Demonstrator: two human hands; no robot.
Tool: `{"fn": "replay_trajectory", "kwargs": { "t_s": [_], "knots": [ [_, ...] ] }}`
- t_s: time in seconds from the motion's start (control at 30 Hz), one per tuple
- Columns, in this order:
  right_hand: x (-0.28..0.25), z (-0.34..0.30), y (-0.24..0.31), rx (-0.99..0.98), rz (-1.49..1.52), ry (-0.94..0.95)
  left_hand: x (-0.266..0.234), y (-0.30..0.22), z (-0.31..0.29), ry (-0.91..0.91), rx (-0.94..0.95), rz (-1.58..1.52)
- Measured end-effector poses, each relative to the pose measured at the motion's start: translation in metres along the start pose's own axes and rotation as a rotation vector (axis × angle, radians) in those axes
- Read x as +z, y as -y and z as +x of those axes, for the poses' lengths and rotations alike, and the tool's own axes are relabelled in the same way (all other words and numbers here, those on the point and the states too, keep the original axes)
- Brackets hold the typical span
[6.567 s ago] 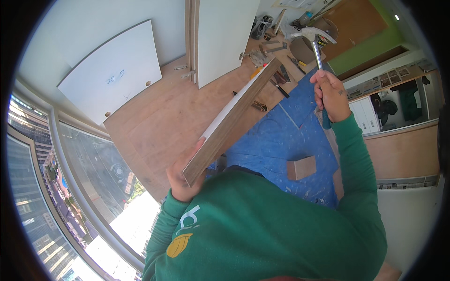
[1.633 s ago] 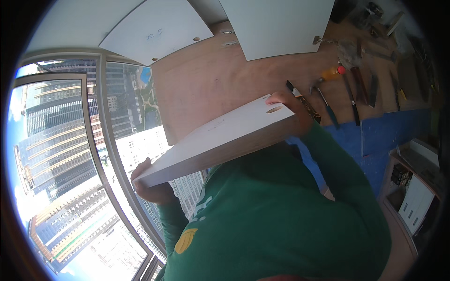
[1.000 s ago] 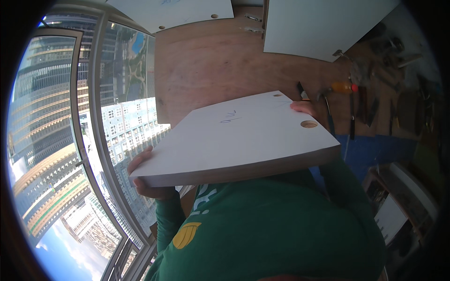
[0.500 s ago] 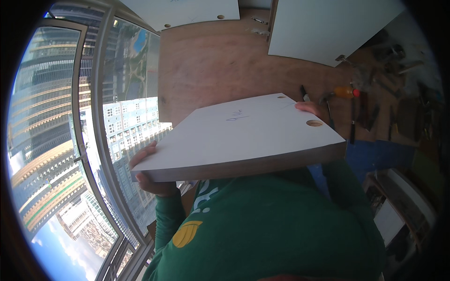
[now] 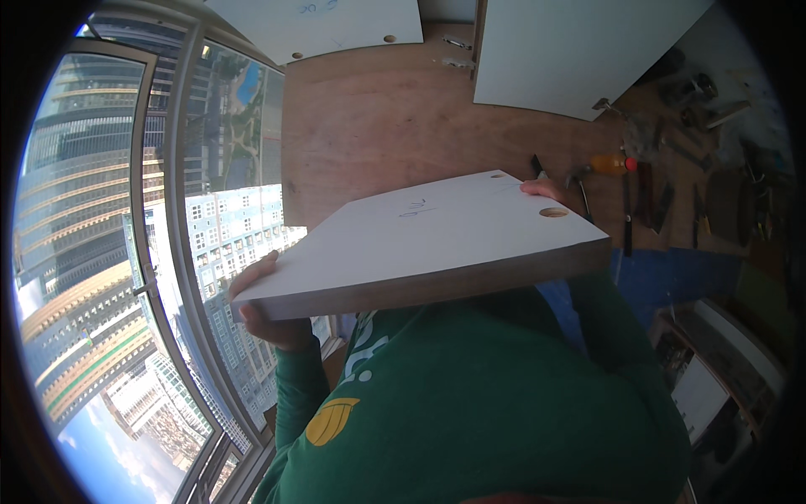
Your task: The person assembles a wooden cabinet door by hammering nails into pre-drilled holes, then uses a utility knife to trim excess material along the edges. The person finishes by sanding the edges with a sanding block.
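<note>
Between both hands I hold a thick white panel (image 5: 411, 235), its brown edge facing me. Handwriting marks its top face, and two round recesses lie near its right end. My left hand (image 5: 267, 307) grips the near left corner, thumb and fingers on opposite faces. My right hand (image 5: 550, 191) wraps the far right edge; its fingertips rest on the top face, and the rest of it is hidden by the panel. The panel is tilted in front of my green shirt, over the near edge of the wooden worktop (image 5: 378, 109).
Two other white panels lie at the back, a left one (image 5: 336, 29) with round holes and a right one (image 5: 579, 50) with a metal hinge. On the right sit an orange-handled hammer (image 5: 609, 164), a black marker (image 5: 538, 165) and several loose tools. A window (image 5: 92, 252) runs along my left.
The held panel's right end has come up and slightly left, and its near edge has risen a little. Both hands keep their grip.
</note>
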State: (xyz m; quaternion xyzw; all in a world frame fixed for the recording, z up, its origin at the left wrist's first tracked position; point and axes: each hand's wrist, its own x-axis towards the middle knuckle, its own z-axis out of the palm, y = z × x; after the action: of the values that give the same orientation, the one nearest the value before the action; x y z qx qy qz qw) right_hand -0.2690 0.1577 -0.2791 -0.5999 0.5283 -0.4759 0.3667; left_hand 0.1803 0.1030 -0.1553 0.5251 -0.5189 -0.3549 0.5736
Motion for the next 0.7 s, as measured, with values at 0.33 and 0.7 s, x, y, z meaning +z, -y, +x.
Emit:
{"fn": "replay_trajectory", "kwargs": {
  "t_s": [0.33,0.7],
  "knots": [
    [-0.001,0.004,-0.009,-0.069,-0.024,0.012,0.009,-0.004,0.002,-0.076,-0.007,0.06],
    [-0.007,0.01,0.009,0.056,0.039,0.092,0.014,-0.003,0.009,-0.071,-0.014,0.047]
  ]
}}
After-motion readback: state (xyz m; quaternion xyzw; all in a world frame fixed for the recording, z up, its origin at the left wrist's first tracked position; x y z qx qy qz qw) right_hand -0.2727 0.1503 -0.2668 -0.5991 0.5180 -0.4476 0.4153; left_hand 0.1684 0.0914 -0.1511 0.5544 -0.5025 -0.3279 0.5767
